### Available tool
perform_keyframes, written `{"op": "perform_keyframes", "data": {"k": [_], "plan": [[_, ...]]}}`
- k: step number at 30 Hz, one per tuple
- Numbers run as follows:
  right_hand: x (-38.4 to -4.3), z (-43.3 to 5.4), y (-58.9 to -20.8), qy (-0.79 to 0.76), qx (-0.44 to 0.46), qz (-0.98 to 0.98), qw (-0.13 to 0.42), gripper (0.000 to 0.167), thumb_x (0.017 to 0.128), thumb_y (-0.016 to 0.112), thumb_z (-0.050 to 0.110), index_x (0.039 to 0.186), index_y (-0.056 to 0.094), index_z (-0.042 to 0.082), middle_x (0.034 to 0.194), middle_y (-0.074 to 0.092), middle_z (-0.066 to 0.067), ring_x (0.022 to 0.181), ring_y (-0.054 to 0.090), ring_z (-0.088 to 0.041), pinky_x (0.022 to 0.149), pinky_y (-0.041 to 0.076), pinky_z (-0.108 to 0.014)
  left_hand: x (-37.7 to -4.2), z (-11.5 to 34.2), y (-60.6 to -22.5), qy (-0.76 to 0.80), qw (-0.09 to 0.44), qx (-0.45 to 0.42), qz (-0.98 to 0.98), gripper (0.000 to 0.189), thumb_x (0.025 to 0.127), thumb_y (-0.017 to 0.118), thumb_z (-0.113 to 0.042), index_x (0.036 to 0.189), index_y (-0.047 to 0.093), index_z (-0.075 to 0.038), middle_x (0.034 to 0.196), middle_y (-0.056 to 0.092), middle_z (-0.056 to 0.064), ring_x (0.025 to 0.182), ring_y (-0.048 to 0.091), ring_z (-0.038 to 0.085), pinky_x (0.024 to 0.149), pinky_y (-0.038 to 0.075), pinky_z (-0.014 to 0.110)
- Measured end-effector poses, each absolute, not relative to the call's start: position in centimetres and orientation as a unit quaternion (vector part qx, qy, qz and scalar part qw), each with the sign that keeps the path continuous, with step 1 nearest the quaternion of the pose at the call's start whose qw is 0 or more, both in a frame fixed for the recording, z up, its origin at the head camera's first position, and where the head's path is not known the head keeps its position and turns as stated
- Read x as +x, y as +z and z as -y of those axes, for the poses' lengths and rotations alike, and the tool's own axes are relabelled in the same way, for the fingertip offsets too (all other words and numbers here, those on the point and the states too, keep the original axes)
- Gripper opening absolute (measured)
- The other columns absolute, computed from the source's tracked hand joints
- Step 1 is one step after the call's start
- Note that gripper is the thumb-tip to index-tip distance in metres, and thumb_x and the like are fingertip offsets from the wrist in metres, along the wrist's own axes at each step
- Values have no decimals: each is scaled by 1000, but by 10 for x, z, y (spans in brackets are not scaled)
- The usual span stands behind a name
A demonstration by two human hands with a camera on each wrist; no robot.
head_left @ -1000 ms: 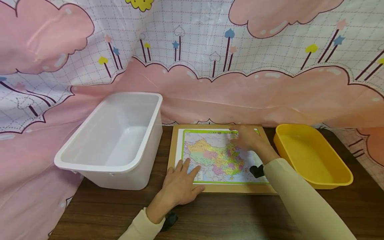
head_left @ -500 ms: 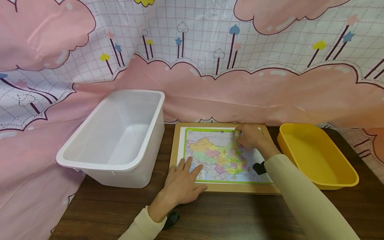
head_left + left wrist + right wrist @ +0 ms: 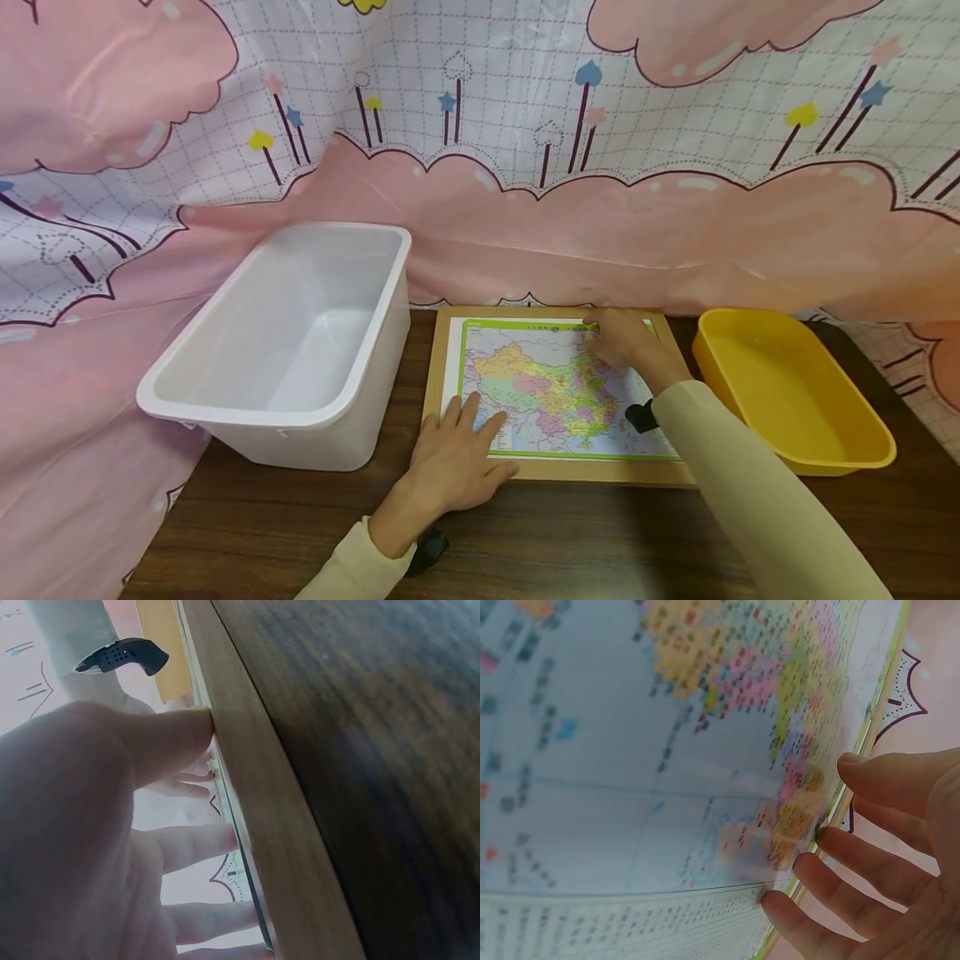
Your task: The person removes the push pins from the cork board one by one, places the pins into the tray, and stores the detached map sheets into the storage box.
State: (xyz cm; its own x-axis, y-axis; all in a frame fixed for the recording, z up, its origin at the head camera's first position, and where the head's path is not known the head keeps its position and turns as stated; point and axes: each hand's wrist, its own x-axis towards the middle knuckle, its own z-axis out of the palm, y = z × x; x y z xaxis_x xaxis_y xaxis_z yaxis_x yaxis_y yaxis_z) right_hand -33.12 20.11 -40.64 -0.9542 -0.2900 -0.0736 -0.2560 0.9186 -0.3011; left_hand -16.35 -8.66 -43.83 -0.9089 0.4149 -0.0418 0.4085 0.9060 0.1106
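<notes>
A map [image 3: 525,387] with a green border and coloured regions lies in a wooden frame [image 3: 600,472] on the dark table. My left hand [image 3: 453,462] rests on the frame's near left corner, fingers spread over the map's edge. In the left wrist view its thumb [image 3: 176,739] touches the wooden edge. My right hand [image 3: 626,342] reaches to the upper right of the map, its fingers bent. In the right wrist view, its separated fingertips [image 3: 804,864] touch the map near the green border. A small dark spot shows at one fingertip; what it is, I cannot tell.
A deep white tub [image 3: 360,358] stands left of the frame. To the right sits a shallow yellow tray [image 3: 810,400], close to the right forearm. A patterned pink and white cloth [image 3: 525,233] hangs just behind the frame.
The right hand's fingers have come down onto the map's upper right, from a blurred, more spread pose. The left hand has stayed in place. The whole view has shifted slightly.
</notes>
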Motion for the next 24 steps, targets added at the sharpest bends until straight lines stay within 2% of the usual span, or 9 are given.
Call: {"op": "perform_keyframes", "data": {"k": [8, 13, 19, 24], "plan": [[-337, -191, -411, -148, -137, -978, 56, 50, 93, 59, 8, 142, 64, -3, 146, 62, -29, 136, 57, -49, 115, 45, -61, -164, 87, -439, 51, 37, 207, -976, 71, 102, 54, -68, 160, 49, -27, 169, 38, 21, 154, 40, 46, 113, 43, 62], [-338, -183, -415, -134, -134, -980, 52, 48, 95, 61, 10, 143, 65, 4, 147, 63, -25, 136, 57, -49, 113, 47, -61, -163, 86, -440, 50, 43, 203, -977, 72, 102, 54, -68, 161, 48, -28, 170, 37, 20, 155, 39, 45, 113, 42, 62], [-340, -175, -420, -133, -156, -977, 52, 43, 99, 64, 12, 141, 68, 7, 148, 63, -22, 136, 58, -46, 106, 51, -59, -162, 86, -440, 47, 41, 204, -977, 72, 102, 53, -68, 160, 48, -27, 170, 38, 20, 155, 40, 44, 113, 43, 62], [-341, -171, -418, -138, -151, -978, 49, 36, 101, 64, 13, 135, 73, 7, 147, 64, -21, 128, 62, -41, 97, 53, -53, -163, 87, -439, 44, 33, 207, -977, 71, 102, 53, -68, 160, 49, -27, 169, 38, 21, 154, 40, 45, 112, 43, 61]]}}
